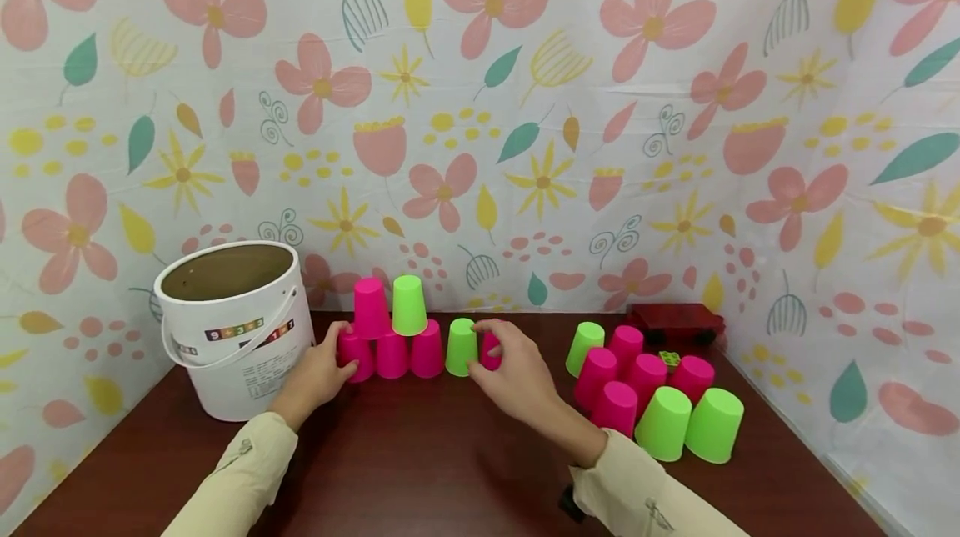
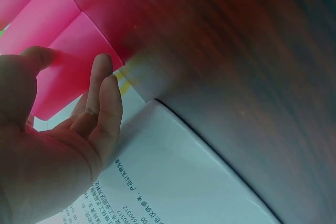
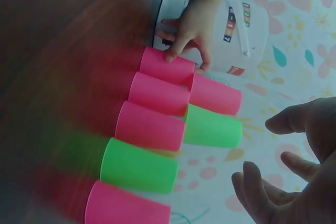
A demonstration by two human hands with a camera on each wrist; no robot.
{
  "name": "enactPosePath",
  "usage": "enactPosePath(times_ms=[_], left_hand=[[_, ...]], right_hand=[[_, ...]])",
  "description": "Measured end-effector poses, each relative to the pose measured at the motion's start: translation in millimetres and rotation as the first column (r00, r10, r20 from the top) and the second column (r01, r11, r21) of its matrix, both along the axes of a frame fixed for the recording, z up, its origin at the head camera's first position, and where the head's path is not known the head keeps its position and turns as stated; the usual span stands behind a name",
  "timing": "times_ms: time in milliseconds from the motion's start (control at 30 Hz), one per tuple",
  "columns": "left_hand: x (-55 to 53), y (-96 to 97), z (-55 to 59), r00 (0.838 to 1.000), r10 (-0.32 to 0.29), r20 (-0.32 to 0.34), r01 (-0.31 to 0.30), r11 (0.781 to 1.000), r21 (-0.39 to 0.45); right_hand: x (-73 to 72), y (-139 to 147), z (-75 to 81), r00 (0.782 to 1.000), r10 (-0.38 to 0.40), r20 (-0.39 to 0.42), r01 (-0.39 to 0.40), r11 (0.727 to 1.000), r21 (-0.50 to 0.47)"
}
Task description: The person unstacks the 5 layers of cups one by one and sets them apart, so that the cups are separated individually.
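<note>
Base row: 5 cups upside down, ctr of frame; L to R an end pink cup (image 1: 356, 356), 2 more pink, a green cup (image 1: 461, 347), then a far pink cup (image 1: 491, 350) partly hidden.
Upper tier: upper pink cup (image 1: 371, 308) + upper green cup (image 1: 409, 305), over L part of row only.
Progress: approx. half built, I'd judge; R part of upper tier not yet filled.
R hand (image 1: 517, 370): fingers spread, nothing held; ctr of frame, just R of green cup, in front of far pink cup.
L hand (image 1: 318, 370): loosely spread about end pink cup, thumb touching; L of ctr; no firm grip evident.
Loose cups (image 1: 647, 374): 8 (5 pink, 3 green), lower R, unused.
Bucket (image 1: 255, 353): white, L side of frame.
</note>
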State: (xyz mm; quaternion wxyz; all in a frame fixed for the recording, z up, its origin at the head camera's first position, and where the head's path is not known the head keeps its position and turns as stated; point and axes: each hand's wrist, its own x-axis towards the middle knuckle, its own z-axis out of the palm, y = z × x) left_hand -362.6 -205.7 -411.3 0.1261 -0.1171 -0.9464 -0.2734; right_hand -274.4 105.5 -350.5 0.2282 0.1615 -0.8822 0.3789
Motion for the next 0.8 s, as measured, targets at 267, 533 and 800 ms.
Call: enactPosePath(times_ms=[267, 533, 800], left_hand=[[-0.6, 1.5, 1.5, 0.999, -0.006, 0.043, 0.005, 1.000, 0.011], [1.6, -0.1, 3.4, 1.000, -0.009, 0.010, 0.009, 1.000, 0.008], [0.4, 0.3, 2.1, 1.000, 0.003, 0.022, -0.003, 1.000, 0.005]], right_hand=[[-38.1, -32.5, 5.0, 0.997, 0.062, 0.036, -0.058, 0.995, -0.083], [-69.7, -56.0, 11.8, 0.989, 0.146, 0.021, -0.142, 0.983, -0.119], [-93.8, -70.2, 8.1, 0.989, 0.136, 0.061, -0.133, 0.990, -0.050]])
